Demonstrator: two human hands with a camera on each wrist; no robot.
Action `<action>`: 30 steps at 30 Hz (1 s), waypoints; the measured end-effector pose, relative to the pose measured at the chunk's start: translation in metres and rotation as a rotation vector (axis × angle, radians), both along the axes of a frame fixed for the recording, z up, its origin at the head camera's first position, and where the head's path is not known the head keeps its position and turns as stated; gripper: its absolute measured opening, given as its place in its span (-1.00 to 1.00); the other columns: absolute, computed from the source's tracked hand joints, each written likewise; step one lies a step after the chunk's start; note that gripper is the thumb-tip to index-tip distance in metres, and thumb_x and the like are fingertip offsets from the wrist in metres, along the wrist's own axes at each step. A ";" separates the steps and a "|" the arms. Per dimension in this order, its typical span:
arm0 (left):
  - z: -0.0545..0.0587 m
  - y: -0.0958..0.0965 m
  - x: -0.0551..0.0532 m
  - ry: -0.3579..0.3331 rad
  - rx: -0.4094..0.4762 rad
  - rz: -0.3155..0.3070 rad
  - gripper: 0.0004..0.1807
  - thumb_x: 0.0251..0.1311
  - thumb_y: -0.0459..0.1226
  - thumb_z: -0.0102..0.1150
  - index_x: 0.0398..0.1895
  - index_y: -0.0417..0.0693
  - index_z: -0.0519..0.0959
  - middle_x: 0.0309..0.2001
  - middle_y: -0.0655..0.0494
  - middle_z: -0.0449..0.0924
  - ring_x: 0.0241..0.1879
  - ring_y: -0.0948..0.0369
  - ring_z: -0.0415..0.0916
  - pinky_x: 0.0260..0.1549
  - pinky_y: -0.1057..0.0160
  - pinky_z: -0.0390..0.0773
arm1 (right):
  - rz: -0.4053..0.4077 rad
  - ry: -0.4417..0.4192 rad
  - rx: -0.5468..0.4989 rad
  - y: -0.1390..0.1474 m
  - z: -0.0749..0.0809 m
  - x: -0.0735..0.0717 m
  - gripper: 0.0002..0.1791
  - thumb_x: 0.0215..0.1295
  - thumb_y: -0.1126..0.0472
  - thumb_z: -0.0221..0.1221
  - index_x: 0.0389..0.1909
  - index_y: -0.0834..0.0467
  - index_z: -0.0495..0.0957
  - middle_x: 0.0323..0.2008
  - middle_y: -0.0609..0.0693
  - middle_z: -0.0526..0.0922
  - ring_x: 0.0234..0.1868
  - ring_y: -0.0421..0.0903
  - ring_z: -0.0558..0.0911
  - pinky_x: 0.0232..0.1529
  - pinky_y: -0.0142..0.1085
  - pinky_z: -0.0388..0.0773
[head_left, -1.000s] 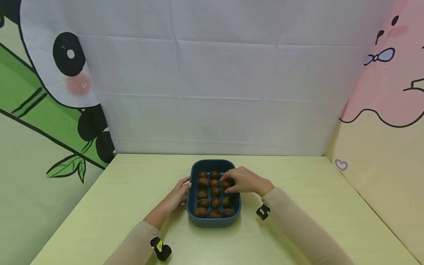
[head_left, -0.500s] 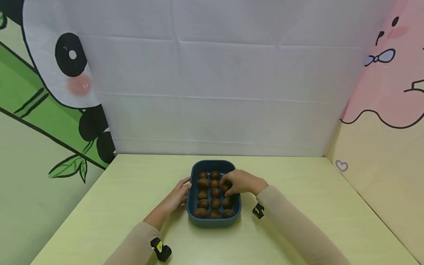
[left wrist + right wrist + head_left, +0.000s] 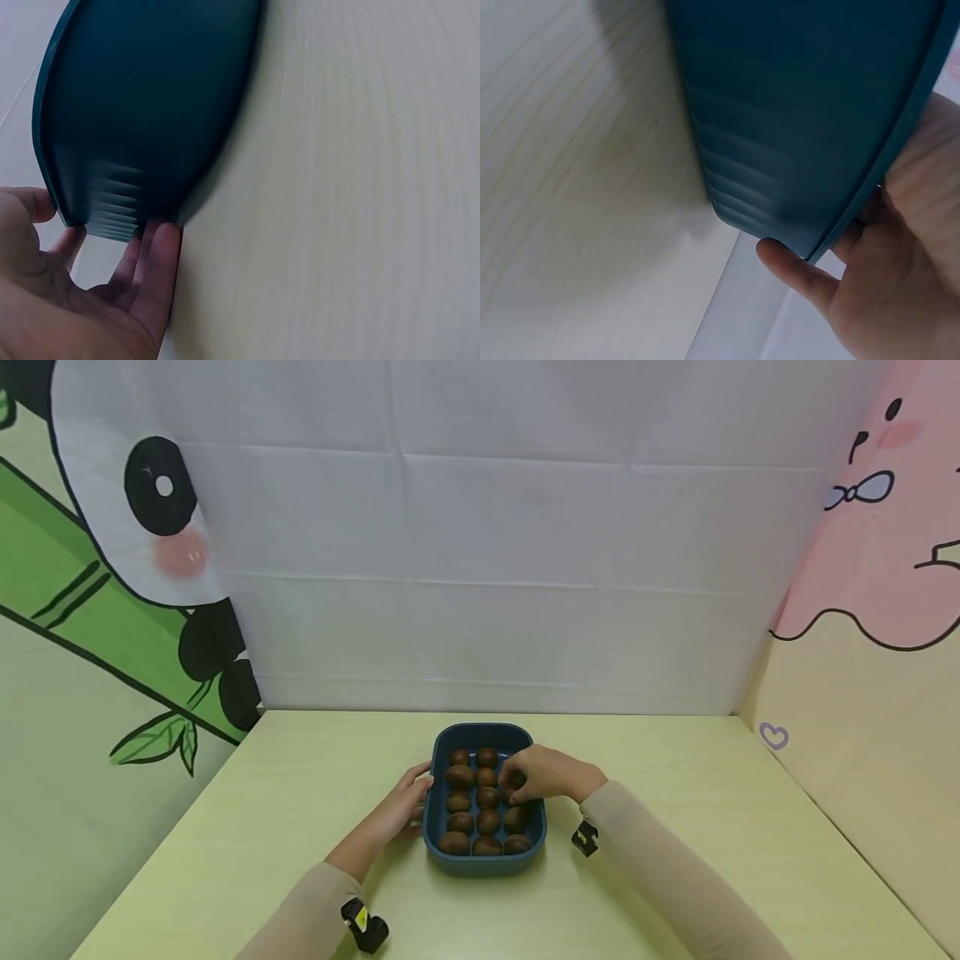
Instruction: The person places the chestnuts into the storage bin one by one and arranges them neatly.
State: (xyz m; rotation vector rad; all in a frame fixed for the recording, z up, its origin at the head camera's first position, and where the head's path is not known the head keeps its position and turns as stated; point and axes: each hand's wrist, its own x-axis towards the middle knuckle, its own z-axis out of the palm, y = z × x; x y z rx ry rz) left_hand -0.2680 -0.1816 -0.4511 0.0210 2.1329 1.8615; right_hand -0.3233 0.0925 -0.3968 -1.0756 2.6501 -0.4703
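A dark blue rectangular tray (image 3: 485,863) stands on the table in the head view, with several brown chestnuts (image 3: 487,821) lined up in columns inside. At its left side my left hand (image 3: 396,807) holds the wall; in the left wrist view the thumb (image 3: 36,202) lies at the rim and the fingers (image 3: 161,255) against the outside. My right hand (image 3: 557,772) reaches in over the right rim and pinches a chestnut (image 3: 513,783) between thumb and fingers. This chestnut is partly covered by the hand. The right wrist view hides it behind the tray wall (image 3: 780,135).
The pale table (image 3: 300,827) extends to both sides of the tray and in front of it. A white cloth (image 3: 487,568) hangs behind the table's far edge. Painted walls (image 3: 870,710) flank the left and right sides.
My right hand has come slightly nearer and lower with the chestnut, within the right column, then stayed almost still. The left hand and the tray keep their places.
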 end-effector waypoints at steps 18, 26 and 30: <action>0.006 -0.004 0.000 -0.020 -0.018 -0.008 -0.38 0.53 -0.02 -0.18 0.55 -0.02 0.09 0.27 -0.31 0.39 0.00 -0.02 0.62 -0.15 0.02 0.60 | 0.072 0.047 -0.155 0.012 -0.003 0.001 -0.76 0.34 0.25 0.27 0.00 0.20 0.67 -0.04 0.03 0.69 0.02 0.04 0.64 0.03 -0.12 0.54; 0.005 -0.005 0.000 0.025 -0.045 -0.030 -0.39 0.56 -0.02 -0.23 0.52 -0.13 0.13 0.26 -0.32 0.39 0.04 -0.06 0.59 -0.10 -0.01 0.60 | 0.041 0.137 -0.195 0.029 0.000 0.007 -0.73 0.38 0.23 0.23 0.05 0.18 0.64 0.01 -0.03 0.65 0.09 0.01 0.57 0.09 -0.10 0.48; 0.007 -0.006 -0.001 0.042 -0.063 -0.025 -0.42 0.56 -0.03 -0.22 0.50 -0.10 0.19 0.23 -0.26 0.44 0.04 -0.04 0.59 -0.12 0.01 0.60 | 0.016 0.163 -0.198 0.035 0.001 0.011 -0.70 0.38 0.18 0.26 0.08 0.13 0.63 0.06 -0.06 0.63 0.15 -0.02 0.53 0.16 -0.09 0.44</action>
